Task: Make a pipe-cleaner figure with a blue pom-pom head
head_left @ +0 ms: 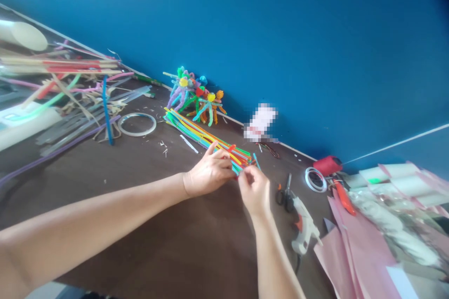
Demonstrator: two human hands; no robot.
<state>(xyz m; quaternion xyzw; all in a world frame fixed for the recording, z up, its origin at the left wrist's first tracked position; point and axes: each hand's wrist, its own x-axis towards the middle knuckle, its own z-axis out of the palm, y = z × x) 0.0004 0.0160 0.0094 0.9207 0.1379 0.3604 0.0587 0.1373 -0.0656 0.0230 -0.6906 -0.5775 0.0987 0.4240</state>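
Note:
My left hand (213, 171) is closed, and a short red pipe cleaner (231, 148) pokes out above its curled fingers. Close beside it, my right hand (255, 188) pinches at the fingertips, where a bit of red shows between the two hands; most of the piece is hidden by the fingers. Just behind both hands lies a long bundle of coloured pipe cleaners (196, 130), yellow, green, orange and blue. Several finished pipe-cleaner figures (210, 98) with bent legs and round heads stand beyond the bundle, by the wall.
A roll of clear tape (137, 124) and a pile of sticks and strips (77, 98) lie to the left. On the right are scissors (288, 198), a white glue gun (304, 226), another tape roll (315, 180), a red-handled tool (344, 198) and pink sheets (361, 243). A blue wall (280, 46) rises behind.

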